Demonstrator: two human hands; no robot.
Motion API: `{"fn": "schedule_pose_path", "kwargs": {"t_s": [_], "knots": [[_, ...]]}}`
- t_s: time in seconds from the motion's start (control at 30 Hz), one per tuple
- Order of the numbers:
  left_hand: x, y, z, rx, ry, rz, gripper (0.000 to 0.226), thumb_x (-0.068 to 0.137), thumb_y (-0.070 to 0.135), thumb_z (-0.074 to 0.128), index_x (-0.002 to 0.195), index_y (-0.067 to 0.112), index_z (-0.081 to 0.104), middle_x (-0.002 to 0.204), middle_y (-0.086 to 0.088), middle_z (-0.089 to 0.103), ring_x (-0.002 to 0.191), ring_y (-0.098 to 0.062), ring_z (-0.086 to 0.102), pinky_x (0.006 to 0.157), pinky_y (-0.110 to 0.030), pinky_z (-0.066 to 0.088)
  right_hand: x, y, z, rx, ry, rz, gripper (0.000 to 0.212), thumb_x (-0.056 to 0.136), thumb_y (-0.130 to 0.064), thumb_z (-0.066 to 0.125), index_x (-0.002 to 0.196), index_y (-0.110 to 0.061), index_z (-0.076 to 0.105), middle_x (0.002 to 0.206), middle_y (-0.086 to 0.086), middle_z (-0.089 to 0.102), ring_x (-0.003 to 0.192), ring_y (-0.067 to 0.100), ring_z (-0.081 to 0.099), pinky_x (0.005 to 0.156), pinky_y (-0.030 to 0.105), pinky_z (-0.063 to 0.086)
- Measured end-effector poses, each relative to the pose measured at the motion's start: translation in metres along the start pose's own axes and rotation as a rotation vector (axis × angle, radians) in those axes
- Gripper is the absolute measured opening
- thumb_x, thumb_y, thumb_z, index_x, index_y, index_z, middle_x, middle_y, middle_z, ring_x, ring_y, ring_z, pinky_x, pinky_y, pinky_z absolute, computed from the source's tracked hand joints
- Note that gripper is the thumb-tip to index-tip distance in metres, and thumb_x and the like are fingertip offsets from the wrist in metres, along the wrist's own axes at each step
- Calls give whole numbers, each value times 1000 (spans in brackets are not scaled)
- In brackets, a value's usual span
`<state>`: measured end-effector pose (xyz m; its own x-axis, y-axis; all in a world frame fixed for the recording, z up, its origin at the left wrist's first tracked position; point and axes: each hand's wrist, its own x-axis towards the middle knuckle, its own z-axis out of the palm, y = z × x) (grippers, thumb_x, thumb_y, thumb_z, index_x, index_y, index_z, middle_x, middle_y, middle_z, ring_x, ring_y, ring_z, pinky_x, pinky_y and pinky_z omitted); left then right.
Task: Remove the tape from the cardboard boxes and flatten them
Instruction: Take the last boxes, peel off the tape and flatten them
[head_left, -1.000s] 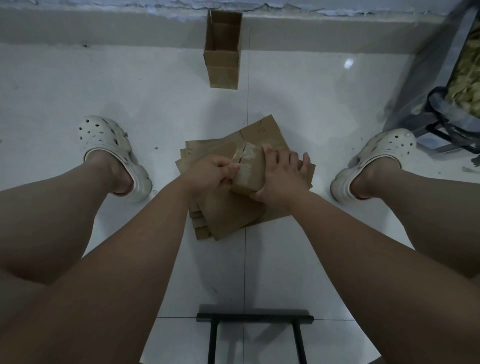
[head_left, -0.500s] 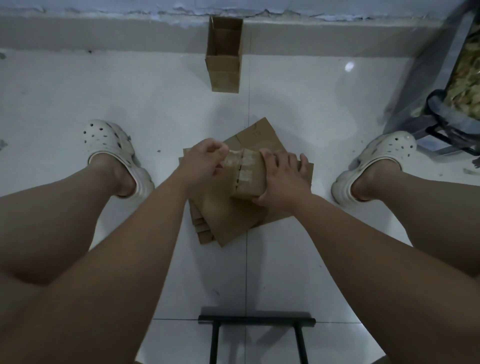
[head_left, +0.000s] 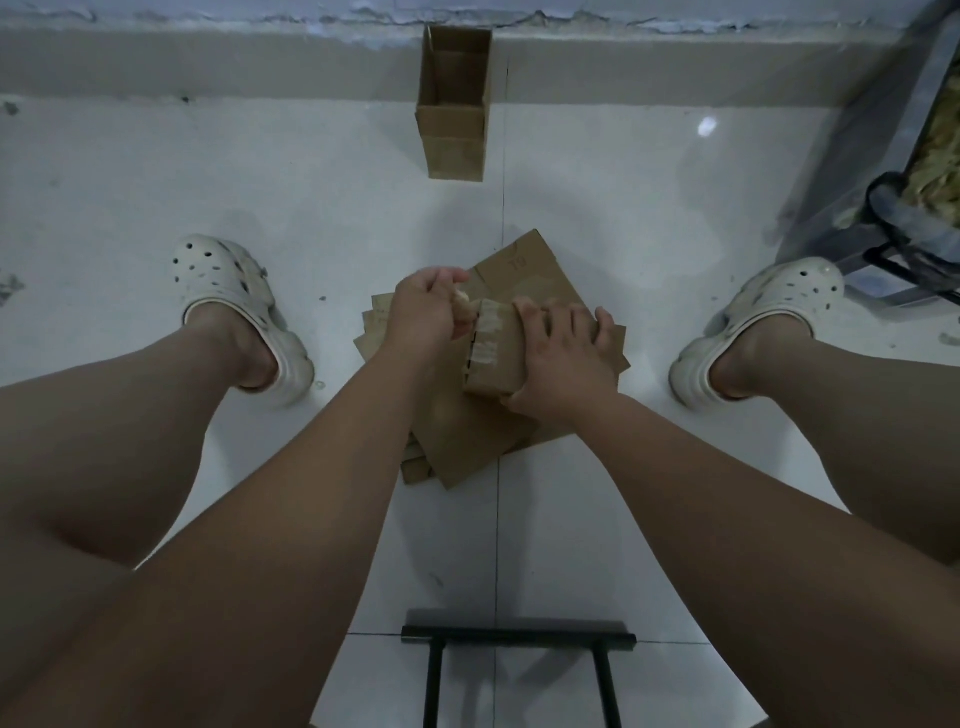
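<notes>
A small brown cardboard box (head_left: 498, 358) sits on a pile of flattened cardboard (head_left: 467, 447) on the white tiled floor between my feet. My right hand (head_left: 558, 358) grips the box from the right, fingers curled over its top. My left hand (head_left: 426, 312) pinches a strip of clear tape (head_left: 462, 304) and holds it a little away from the box's left end. More tape (head_left: 488, 338) still shows pale on that end. A second, open-topped box (head_left: 454, 104) stands upright by the far wall.
My bare legs and white clogs (head_left: 239, 312) flank the pile left and right. A black metal frame (head_left: 519, 636) lies on the floor close below me. A dark rack with a bag (head_left: 914, 156) stands at the far right. A low ledge runs along the wall.
My left hand has lifted and pulled away to the upper left with the tape strip, peeling it off the box's end. My right hand keeps its hold on the box.
</notes>
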<state>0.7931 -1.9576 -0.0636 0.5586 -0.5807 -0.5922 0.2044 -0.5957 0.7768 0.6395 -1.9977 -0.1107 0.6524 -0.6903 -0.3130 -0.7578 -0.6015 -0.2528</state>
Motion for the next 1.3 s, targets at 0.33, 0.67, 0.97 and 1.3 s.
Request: {"fn": "schedule_pose_path", "kwargs": {"t_s": [0.33,0.67,0.97,1.3], "knots": [[9,11,11,-144,-224,-42,7,91,18,59,95,16,53,71,5,51,51,-6,43,52,-21,37,0,3,0,7,6,-2,101,65,-56,69,142,-29,8,140,11,31,135,33,23,113,55,1],[14,23,1,764,-245,408,39,87,-1,55,118,22,59,111,-1,45,88,-12,50,67,-10,41,0,0,-3,13,0,10,99,68,-56,68,144,-28,10,142,11,30,136,33,21,114,55,1],[19,25,-5,1054,-269,621,7,89,15,61,90,10,66,106,-7,48,88,-16,48,72,-22,33,2,1,-1,20,3,10,100,67,-57,68,144,-29,11,141,10,29,136,32,21,113,55,0],[17,0,8,959,-141,641,13,98,15,42,85,13,41,72,2,46,66,-17,44,53,-26,29,1,1,-1,12,-1,15,102,67,-58,69,144,-28,10,142,11,29,136,32,20,113,54,0]]}}
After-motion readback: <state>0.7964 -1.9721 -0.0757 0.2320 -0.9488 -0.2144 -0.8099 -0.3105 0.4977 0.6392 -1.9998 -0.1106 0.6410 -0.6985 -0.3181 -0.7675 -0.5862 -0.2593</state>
